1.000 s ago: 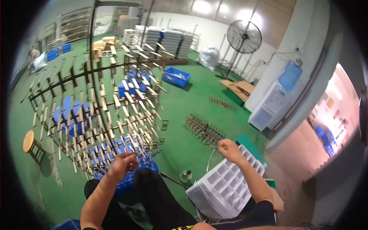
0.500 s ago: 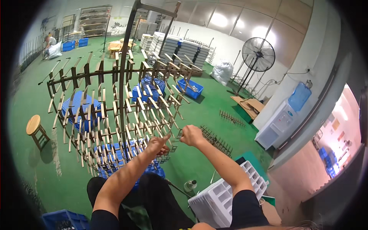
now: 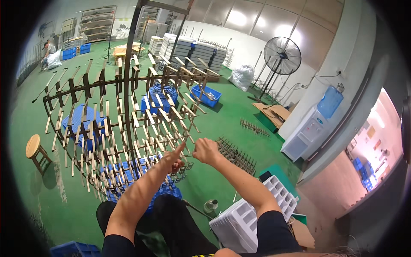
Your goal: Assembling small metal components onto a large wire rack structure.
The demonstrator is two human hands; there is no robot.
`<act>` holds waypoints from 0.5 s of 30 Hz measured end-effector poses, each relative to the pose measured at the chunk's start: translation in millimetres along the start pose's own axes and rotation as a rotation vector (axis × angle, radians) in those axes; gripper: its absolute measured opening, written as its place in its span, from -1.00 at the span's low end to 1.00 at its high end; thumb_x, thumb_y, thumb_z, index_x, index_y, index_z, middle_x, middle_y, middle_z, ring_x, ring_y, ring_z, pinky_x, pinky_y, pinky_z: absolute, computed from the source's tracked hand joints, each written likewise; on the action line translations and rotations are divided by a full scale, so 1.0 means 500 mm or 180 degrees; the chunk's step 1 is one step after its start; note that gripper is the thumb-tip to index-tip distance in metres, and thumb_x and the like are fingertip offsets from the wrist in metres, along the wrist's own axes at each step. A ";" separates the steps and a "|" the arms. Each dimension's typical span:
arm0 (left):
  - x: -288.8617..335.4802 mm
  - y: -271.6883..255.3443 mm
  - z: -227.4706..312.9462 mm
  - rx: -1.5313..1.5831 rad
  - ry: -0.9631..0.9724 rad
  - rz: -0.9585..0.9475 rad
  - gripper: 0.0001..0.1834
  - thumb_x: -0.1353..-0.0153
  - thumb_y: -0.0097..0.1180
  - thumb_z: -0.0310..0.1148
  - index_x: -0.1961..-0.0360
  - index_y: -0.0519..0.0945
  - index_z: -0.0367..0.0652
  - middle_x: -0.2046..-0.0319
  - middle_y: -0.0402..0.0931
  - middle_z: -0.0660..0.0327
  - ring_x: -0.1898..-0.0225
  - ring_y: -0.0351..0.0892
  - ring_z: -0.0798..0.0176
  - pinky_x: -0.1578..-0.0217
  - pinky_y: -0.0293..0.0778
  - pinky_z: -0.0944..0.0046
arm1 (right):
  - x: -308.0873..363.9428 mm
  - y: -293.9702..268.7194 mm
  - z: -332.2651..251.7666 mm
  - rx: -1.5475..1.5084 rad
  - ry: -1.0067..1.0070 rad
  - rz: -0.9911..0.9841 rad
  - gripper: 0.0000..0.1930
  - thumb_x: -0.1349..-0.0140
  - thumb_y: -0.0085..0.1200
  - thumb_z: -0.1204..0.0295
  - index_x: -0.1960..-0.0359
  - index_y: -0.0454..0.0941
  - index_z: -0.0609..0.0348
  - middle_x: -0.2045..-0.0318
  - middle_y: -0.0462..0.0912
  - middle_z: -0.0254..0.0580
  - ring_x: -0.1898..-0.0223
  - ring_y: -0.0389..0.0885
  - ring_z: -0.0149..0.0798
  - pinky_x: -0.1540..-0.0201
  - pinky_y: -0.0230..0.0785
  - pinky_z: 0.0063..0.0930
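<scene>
Left hand: before the right part of the rack; one finger stretched upward, the others curled in; whether its grip has hold of anything cannot be told.
Right hand: just beside the left hand, apart from it, back of the hand showing; fingers bent inward; how far open the grip is, and what it may hold, cannot be told.
Rack: dark metal frame, standing ahead of the person and reaching well to the left; upright post, crossbars, many rows of pale flat prongs; its right edge close to both hands.
Blue crate: low, behind the knees, partly hidden by the prongs.
Bottle: clear, upright on the floor, near the white tray.
White tray: many compartments, tilted, under the right forearm.
Spiked bars: dark, lying on the green floor beyond the right hand.
Stool: wooden, round seat, left of the rack.
Blue bin: on the floor behind the rack, small items inside.
Water dispenser: white, blue bottle on top, by the right wall.
Fan: black, on a stand, towards the back wall.
</scene>
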State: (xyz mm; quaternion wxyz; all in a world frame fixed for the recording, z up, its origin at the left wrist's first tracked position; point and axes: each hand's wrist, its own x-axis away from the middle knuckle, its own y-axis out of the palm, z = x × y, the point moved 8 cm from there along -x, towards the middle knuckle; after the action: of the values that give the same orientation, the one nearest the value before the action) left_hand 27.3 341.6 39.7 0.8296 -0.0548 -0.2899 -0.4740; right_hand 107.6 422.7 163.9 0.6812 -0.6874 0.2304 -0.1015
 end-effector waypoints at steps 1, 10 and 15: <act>-0.001 0.002 0.000 0.0037 -0.0006 -0.0017 -0.24 0.09 0.01 0.35 0.62 0.48 -0.32 0.79 0.40 0.24 0.85 0.29 0.43 0.83 0.26 0.42 | 0.000 0.001 0.000 0.0010 -0.0005 0.0011 -0.82 0.20 0.05 0.39 0.57 0.52 0.27 0.48 0.57 0.11 0.37 0.57 0.09 0.33 0.47 -0.19; -0.014 0.001 -0.004 0.0224 0.0103 -0.0162 -0.31 0.12 0.07 0.32 0.50 0.43 -0.23 0.74 0.44 0.21 0.84 0.32 0.43 0.83 0.28 0.39 | 0.001 -0.017 -0.014 -0.0229 -0.0220 0.0456 -0.81 0.25 0.12 0.38 0.64 0.52 0.29 0.58 0.55 0.12 0.41 0.55 0.13 0.30 0.43 -0.16; 0.002 0.008 0.002 0.0206 0.0132 -0.0177 -0.34 0.06 0.04 0.30 0.61 0.45 -0.21 0.81 0.39 0.33 0.84 0.28 0.48 0.80 0.27 0.46 | -0.009 -0.018 -0.022 -0.0330 -0.0180 0.0307 -0.79 0.24 0.13 0.37 0.65 0.51 0.30 0.58 0.55 0.12 0.41 0.55 0.13 0.30 0.42 -0.15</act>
State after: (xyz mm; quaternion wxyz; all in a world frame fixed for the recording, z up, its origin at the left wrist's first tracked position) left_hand 30.7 343.5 41.7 0.8233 -0.0101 -0.2892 -0.4883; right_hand 100.2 415.0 174.2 0.6550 -0.7125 0.2488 -0.0370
